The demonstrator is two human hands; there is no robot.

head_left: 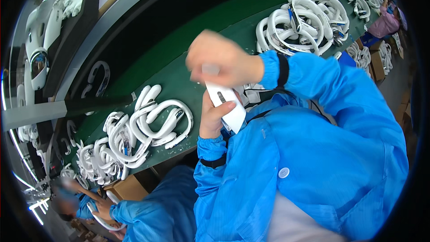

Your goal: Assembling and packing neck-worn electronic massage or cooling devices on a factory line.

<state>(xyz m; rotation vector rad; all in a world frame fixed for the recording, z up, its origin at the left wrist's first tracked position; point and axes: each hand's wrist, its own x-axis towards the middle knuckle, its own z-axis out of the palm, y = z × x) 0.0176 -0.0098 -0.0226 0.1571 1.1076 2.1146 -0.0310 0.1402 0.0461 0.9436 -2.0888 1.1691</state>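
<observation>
Head cam: smooth white plastic housing (234,116), elongated, w/ dark oval slot on face, slanting. Located in front of blue jacket (313,152), nr green bench (177,87). Gripped in L hand (212,115), w/ thumb on face, other fingers mostly hidden. Overlapped at upper end by R hand (224,60), curled, motion-blurred; can't tell exact finger gap or hold.

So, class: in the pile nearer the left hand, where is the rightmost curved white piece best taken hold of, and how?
Probably pinch the curved white piece across its narrow width at the outer bend, coming from the right, where the left hand is. That bend borders green bench; its other side lies among neighbouring pieces.
</observation>
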